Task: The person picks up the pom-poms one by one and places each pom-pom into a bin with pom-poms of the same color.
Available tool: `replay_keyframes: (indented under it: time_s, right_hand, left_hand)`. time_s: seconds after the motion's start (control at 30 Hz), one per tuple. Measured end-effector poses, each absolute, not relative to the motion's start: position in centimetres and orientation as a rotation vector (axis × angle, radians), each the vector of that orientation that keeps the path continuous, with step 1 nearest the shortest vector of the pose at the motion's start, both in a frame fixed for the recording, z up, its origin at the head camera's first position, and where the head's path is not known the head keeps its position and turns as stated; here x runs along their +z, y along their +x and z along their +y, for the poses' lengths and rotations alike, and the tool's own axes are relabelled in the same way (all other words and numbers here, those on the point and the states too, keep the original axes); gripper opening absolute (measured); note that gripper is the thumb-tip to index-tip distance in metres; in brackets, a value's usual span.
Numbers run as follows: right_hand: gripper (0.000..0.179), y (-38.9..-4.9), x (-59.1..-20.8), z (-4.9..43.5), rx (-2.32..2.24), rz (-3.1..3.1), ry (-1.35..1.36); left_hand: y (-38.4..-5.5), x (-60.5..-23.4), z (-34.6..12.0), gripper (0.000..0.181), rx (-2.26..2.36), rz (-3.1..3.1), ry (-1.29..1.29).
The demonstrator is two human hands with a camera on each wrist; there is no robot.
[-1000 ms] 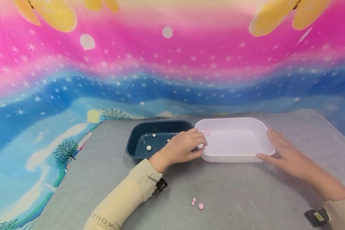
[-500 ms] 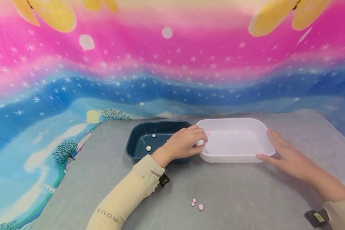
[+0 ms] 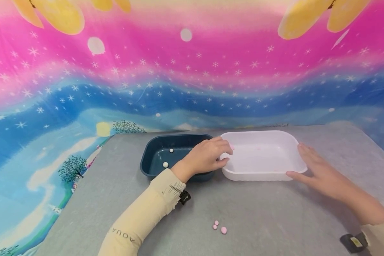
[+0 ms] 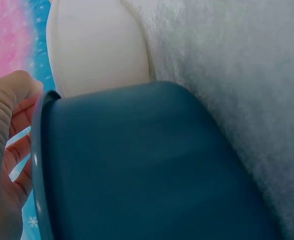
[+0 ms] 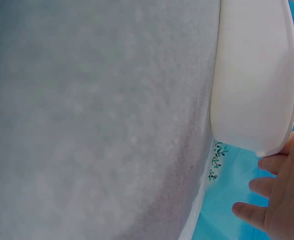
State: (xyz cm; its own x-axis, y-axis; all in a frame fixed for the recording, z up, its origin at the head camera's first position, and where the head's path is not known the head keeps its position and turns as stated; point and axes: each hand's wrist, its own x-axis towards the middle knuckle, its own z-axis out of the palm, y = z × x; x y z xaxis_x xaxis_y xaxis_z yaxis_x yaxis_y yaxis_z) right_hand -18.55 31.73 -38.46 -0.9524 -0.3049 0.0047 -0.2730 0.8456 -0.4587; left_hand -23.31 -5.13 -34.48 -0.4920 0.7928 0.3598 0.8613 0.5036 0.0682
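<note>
In the head view my left hand (image 3: 208, 156) hovers over the gap between a dark blue tub (image 3: 153, 156) and a white tub (image 3: 259, 176). Its thumb and fingers stand apart at the white tub's left end, with nothing visible between them. A pink piece (image 3: 232, 147) shows in the white tub just beyond the fingers. My right hand (image 3: 320, 176) touches the white tub's right end, thumb by the front rim and fingers extended along the side. The right wrist view shows those fingers (image 5: 251, 215) spread, the upper ones at the tub's corner.
Two white balls, one larger (image 3: 165, 165) and one smaller (image 3: 171, 150), lie in the dark tub. A larger pink ball (image 3: 224, 230) and two smaller pink ones (image 3: 216, 224) lie on the grey tabletop (image 3: 259, 209) in front. A patterned cloth (image 3: 185, 71) hangs behind.
My left hand has shifted slightly right, and its thumb and fingertips have parted. A small pink bit seen at the fingertips earlier no longer shows there. My right hand stays at the white tub.
</note>
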Motion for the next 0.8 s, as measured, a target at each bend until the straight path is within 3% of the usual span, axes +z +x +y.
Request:
replay_keyframes:
  time_s: [0.8]
  right_hand:
    - [0.102,-18.7,-38.6,31.7,-0.712,2.946,-0.437]
  left_hand:
    - [-22.2,-33.3,-6.6,0.019,-0.324,-2.460,-1.374]
